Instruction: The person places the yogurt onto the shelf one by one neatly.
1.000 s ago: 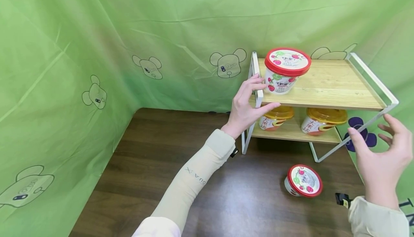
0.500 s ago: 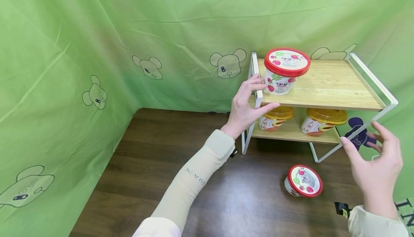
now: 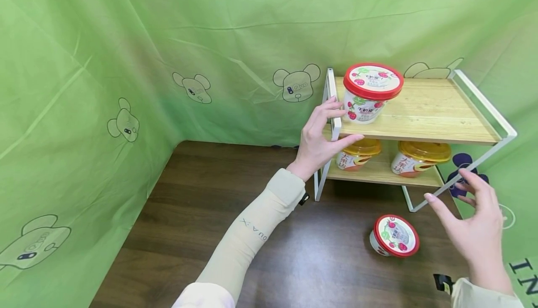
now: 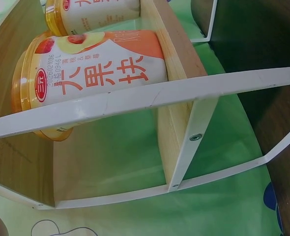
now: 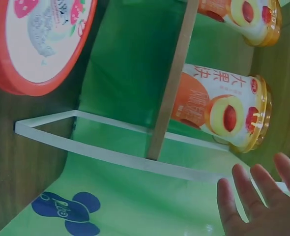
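Observation:
A two-tier wooden rack (image 3: pixel 441 107) with white metal legs stands at the right. On its upper board, at the left end, sits a white tub (image 3: pixel 365 109) with a red lid and printed strawberries. My left hand (image 3: pixel 313 142) is at the rack's left post, fingertips beside that tub and thumb stretched along the board's front edge. Whether the fingertips touch the tub, I cannot tell. A second red-lidded tub (image 3: pixel 395 235) stands on the brown surface below. My right hand (image 3: pixel 475 226) hangs empty to its right, fingers spread and slightly bent, near the slanting right leg.
Two yellow-lidded fruit cups, a left one (image 3: pixel 356 156) and a right one (image 3: pixel 420 158), stand on the lower board. Green cloth (image 3: pixel 235 56) printed with bear heads hangs behind and at the sides. Dark wood-grain surface (image 3: pixel 201 205) spreads in front.
My right hand has moved left and down, from beside the upper board's right corner toward the red-lidded tub below. The left hand stays in place.

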A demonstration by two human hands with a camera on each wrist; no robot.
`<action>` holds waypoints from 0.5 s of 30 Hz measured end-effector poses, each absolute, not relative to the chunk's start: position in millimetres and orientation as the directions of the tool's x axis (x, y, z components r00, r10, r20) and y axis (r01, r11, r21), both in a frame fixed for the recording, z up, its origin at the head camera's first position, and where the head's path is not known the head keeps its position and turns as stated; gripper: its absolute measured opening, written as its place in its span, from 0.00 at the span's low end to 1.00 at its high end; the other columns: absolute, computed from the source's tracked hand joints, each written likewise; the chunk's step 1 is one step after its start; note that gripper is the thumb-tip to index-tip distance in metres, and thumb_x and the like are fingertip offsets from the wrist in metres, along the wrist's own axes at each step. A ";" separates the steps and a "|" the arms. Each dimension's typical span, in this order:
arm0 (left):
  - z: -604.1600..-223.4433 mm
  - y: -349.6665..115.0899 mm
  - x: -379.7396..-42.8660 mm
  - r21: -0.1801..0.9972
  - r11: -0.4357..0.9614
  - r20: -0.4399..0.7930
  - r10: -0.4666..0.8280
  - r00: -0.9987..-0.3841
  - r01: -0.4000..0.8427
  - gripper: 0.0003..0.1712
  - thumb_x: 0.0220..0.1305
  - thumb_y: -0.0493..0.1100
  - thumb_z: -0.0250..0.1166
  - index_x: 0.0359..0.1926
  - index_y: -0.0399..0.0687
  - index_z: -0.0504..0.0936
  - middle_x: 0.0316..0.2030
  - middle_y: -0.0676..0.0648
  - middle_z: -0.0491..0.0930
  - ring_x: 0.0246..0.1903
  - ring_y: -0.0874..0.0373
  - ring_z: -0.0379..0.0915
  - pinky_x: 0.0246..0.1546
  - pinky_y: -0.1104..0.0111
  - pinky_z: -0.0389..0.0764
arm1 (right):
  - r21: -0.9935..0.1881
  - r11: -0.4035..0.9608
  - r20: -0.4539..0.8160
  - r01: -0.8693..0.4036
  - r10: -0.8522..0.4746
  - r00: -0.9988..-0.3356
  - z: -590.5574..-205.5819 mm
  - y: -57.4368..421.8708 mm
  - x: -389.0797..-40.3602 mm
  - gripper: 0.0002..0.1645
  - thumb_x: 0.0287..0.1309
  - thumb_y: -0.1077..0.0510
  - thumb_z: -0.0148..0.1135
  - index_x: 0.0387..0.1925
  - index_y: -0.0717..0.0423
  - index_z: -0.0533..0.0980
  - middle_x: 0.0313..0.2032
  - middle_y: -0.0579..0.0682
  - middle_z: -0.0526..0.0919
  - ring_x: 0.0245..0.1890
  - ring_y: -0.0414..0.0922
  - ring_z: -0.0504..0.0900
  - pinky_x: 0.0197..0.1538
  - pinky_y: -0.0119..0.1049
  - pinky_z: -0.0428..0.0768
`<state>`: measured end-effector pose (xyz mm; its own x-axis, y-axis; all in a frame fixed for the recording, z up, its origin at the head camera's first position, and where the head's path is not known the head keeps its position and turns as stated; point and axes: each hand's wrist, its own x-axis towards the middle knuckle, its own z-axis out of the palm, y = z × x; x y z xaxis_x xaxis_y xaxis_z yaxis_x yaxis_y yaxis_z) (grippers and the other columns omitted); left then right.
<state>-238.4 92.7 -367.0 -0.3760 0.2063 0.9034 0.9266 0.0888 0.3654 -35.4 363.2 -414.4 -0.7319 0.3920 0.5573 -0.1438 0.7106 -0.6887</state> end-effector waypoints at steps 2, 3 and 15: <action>-366.9 92.8 -238.3 0.365 0.088 0.904 0.206 -0.376 0.927 0.37 0.44 0.43 0.86 0.52 0.37 0.75 0.58 0.37 0.75 0.71 0.55 0.61 0.69 0.62 0.64 | -0.688 0.712 0.540 -0.139 0.375 -0.753 -416.3 363.2 -34.3 0.52 0.41 0.70 0.80 0.70 0.46 0.72 0.66 0.42 0.72 0.54 0.29 0.72 0.55 0.18 0.67; -366.8 92.8 -238.2 0.366 0.087 0.903 0.206 -0.376 0.927 0.37 0.44 0.43 0.86 0.52 0.37 0.75 0.58 0.36 0.75 0.71 0.55 0.61 0.69 0.62 0.64 | -0.689 0.712 0.531 -0.136 0.368 -0.763 -417.2 363.3 -33.8 0.52 0.41 0.70 0.80 0.70 0.46 0.72 0.67 0.42 0.72 0.55 0.28 0.72 0.55 0.18 0.67; -367.0 93.0 -239.2 0.355 0.094 0.908 0.202 -0.367 0.930 0.37 0.44 0.43 0.86 0.52 0.36 0.75 0.58 0.36 0.75 0.71 0.55 0.61 0.69 0.61 0.64 | -0.698 0.716 0.347 -0.019 0.315 -0.883 -431.9 365.3 -27.8 0.54 0.49 0.59 0.81 0.75 0.39 0.65 0.63 0.40 0.74 0.50 0.18 0.66 0.52 0.11 0.61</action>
<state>-239.2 93.0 -367.0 -0.3673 0.2022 0.9079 0.9300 0.0938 0.3554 -27.8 365.3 -431.9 -0.8835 0.3150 0.3469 -0.0186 0.7161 -0.6977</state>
